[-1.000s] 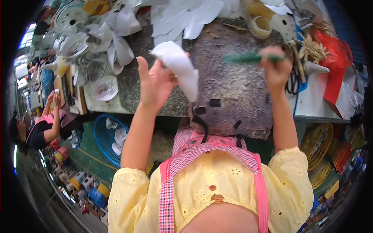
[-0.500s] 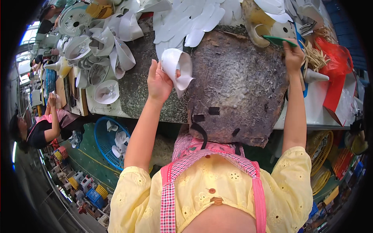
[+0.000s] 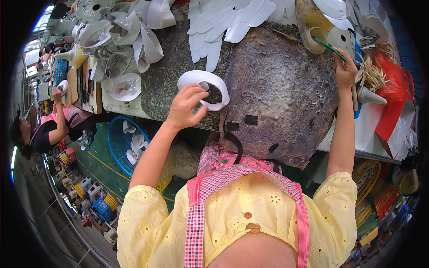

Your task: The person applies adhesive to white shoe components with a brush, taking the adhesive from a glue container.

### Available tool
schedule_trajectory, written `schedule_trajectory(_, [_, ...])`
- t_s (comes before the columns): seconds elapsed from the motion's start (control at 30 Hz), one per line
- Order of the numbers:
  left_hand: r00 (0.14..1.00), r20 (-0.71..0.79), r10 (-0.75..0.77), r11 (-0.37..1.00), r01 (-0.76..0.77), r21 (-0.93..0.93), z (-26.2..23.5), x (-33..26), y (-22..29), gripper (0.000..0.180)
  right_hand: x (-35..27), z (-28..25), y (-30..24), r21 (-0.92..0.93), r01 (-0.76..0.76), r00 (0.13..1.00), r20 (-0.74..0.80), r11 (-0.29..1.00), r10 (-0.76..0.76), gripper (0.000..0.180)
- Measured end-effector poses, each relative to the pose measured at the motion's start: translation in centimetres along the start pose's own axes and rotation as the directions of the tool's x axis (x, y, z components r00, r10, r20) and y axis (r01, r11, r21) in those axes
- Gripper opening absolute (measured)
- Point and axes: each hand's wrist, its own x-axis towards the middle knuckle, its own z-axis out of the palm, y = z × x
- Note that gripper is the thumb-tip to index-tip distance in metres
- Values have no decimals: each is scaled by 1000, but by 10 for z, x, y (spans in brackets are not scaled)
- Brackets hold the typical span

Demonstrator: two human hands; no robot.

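A white curved loop-shaped piece [image 3: 217, 81], like a shoe upper, rests on the dark speckled tabletop with its opening upward. My left hand [image 3: 185, 107] is over its near left rim, thumb and fingers apart and slightly blurred; I cannot tell if they touch it. Farther right, my right hand [image 3: 345, 73] pinches a thin flat green spatula [image 3: 328, 48]. The spatula's far end reaches the mouth of a yellowish, glue-coated container [image 3: 316, 39]. Between my hands lies a brown, crusted board [image 3: 277, 94], its near edge at my apron.
Similar white loops [image 3: 126, 87] are heaped at left, with flat white sole-shaped pieces [image 3: 213, 53] at the back. Thin wooden sticks [image 3: 373, 76], a nozzle bottle [image 3: 372, 96] and a red bag [image 3: 395, 80] lie right. A blue basket [image 3: 111, 147] is below; another person [image 3: 49, 129] works at left.
The white loop has come down to the tabletop and turned, and my left hand has loosened around it. My right hand has tilted the spatula edge-on, its tip still at the container.
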Motion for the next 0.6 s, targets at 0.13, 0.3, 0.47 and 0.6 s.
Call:
schedule_trajectory(0.13, [933,-235,-273,962,271,-41,14,-27,6,22,0,2,0,-43,-33,999,-19,999,32,13])
schedule_trajectory(0.3, [933,-231,-277,952,298,63,52,-15,34,28,-4,7,4,65,-52,979,-193,997,64,14])
schedule_trajectory(0.47, [904,-254,-344,927,370,61,66,-16,35,18,-6,12,-2,74,-31,974,-221,997,47,13])
schedule_trajectory(0.6, [850,-333,-409,907,420,-41,24,-7,45,14,-6,-3,-4,-70,-94,994,-63,993,90,14])
